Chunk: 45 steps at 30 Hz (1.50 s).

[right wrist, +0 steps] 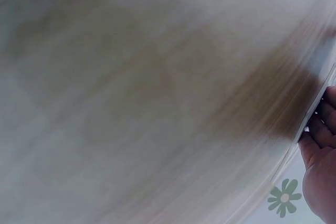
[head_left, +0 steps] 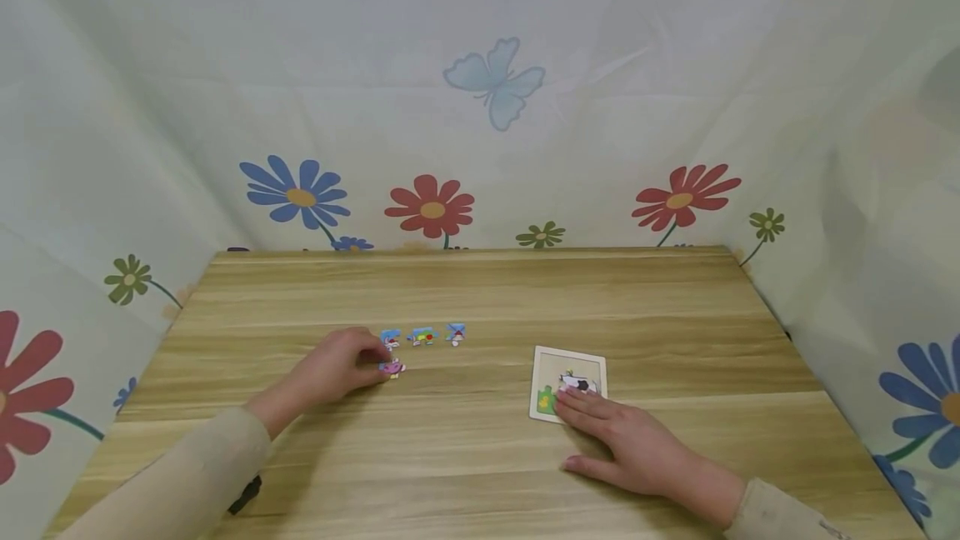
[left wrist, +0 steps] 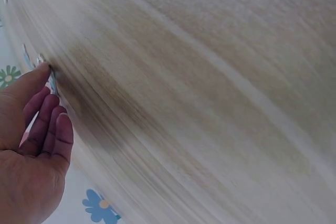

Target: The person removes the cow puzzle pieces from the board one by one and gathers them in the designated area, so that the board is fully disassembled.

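Note:
In the head view, my left hand (head_left: 347, 365) pinches a small pink puzzle piece (head_left: 393, 368) between thumb and fingertips, low over the table. Three blue-topped pieces lie in a row just behind it: a left piece (head_left: 390, 337), a middle piece (head_left: 423, 336) and a right piece (head_left: 455, 333). To the right is a square puzzle board (head_left: 547, 361) with a pale border. A green piece (head_left: 547, 400) and a black-and-white cow picture (head_left: 581, 383) show inside it. My right hand (head_left: 637, 448) rests extended fingers on the board's near right part, hiding that corner; its thumb is spread on the table.
The wood-grain table (head_left: 465, 473) ends at a back edge against a white curtain (head_left: 360, 90) printed with flowers and a butterfly. A small black object (head_left: 245, 495) lies beside the left sleeve near the front.

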Each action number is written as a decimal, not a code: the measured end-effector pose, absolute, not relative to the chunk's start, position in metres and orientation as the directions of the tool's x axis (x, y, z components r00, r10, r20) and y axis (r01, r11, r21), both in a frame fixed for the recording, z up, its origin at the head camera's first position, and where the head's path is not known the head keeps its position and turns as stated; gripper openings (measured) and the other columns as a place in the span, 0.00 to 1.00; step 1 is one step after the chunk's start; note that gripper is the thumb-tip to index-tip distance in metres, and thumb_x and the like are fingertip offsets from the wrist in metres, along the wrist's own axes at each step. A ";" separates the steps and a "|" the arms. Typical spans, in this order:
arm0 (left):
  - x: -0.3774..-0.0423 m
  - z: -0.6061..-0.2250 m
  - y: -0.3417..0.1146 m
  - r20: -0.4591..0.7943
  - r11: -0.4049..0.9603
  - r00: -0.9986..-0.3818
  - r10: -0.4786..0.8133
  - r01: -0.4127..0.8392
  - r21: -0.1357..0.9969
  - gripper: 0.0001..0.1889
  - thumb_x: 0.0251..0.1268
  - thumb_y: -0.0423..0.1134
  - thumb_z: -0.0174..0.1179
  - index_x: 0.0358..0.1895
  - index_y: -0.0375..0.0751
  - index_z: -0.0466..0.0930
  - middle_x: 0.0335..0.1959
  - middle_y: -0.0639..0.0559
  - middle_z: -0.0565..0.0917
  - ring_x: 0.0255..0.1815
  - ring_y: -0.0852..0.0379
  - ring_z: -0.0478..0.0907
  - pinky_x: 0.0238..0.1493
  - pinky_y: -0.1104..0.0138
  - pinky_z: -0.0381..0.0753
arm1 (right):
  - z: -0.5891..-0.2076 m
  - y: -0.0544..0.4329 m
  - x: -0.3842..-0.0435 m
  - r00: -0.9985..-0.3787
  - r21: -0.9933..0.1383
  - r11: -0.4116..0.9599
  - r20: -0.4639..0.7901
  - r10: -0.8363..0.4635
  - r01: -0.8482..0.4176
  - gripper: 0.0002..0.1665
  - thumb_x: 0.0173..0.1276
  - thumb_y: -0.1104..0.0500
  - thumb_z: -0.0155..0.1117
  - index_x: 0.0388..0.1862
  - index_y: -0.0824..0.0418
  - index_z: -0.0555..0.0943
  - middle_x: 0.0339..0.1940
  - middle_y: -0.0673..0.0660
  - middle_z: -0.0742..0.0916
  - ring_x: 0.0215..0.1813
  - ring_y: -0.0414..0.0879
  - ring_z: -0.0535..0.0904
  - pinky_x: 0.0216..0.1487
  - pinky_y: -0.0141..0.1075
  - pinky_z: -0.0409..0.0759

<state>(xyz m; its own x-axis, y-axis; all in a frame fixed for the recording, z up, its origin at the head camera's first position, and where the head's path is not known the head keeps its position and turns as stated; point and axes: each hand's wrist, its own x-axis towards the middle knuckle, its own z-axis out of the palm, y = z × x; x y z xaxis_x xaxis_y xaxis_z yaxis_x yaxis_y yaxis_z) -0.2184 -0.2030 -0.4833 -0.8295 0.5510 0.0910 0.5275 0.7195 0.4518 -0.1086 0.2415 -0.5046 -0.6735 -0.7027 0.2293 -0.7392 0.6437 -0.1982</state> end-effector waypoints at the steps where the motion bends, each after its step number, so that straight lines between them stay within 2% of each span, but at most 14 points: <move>1: -0.219 -0.483 -0.203 0.089 0.722 -0.831 0.549 0.525 0.451 0.08 0.51 0.44 0.71 0.35 0.53 0.84 0.31 0.63 0.80 0.36 0.61 0.76 0.43 0.61 0.75 | -0.505 0.242 -0.109 -0.673 -0.196 0.643 0.232 -0.703 -0.740 0.41 0.64 0.35 0.58 0.69 0.55 0.68 0.70 0.50 0.69 0.69 0.47 0.64 0.62 0.46 0.68; 18: -0.218 -0.481 -0.203 0.091 0.734 -0.839 0.536 0.517 0.441 0.09 0.51 0.45 0.72 0.35 0.52 0.84 0.31 0.62 0.80 0.35 0.62 0.76 0.42 0.62 0.76 | -0.503 0.241 -0.108 -0.668 -0.189 0.640 0.228 -0.709 -0.744 0.41 0.64 0.35 0.58 0.69 0.56 0.68 0.69 0.53 0.70 0.68 0.50 0.66 0.60 0.49 0.70; 25: -0.221 -0.471 -0.192 0.074 0.741 -0.859 0.506 0.477 0.472 0.13 0.49 0.47 0.73 0.38 0.49 0.85 0.33 0.62 0.80 0.37 0.61 0.77 0.42 0.61 0.77 | -0.503 0.241 -0.107 -0.683 -0.201 0.653 0.209 -0.700 -0.731 0.41 0.64 0.34 0.57 0.69 0.55 0.67 0.70 0.51 0.69 0.69 0.48 0.64 0.62 0.47 0.68; 35: -0.237 -0.454 -0.135 0.052 0.665 -0.805 0.592 0.523 0.533 0.13 0.51 0.43 0.72 0.39 0.44 0.85 0.34 0.54 0.83 0.37 0.54 0.79 0.40 0.63 0.77 | -0.503 0.242 -0.108 -0.686 -0.202 0.655 0.210 -0.697 -0.728 0.41 0.64 0.34 0.57 0.69 0.55 0.67 0.70 0.51 0.69 0.70 0.48 0.63 0.62 0.47 0.67; 45: -0.240 -0.449 -0.060 0.001 0.604 -0.730 0.683 0.565 0.562 0.12 0.54 0.44 0.70 0.41 0.44 0.84 0.36 0.53 0.83 0.38 0.54 0.77 0.41 0.66 0.76 | -0.502 0.241 -0.108 -0.679 -0.205 0.648 0.217 -0.701 -0.734 0.41 0.64 0.35 0.59 0.69 0.56 0.68 0.70 0.52 0.69 0.69 0.50 0.65 0.61 0.49 0.68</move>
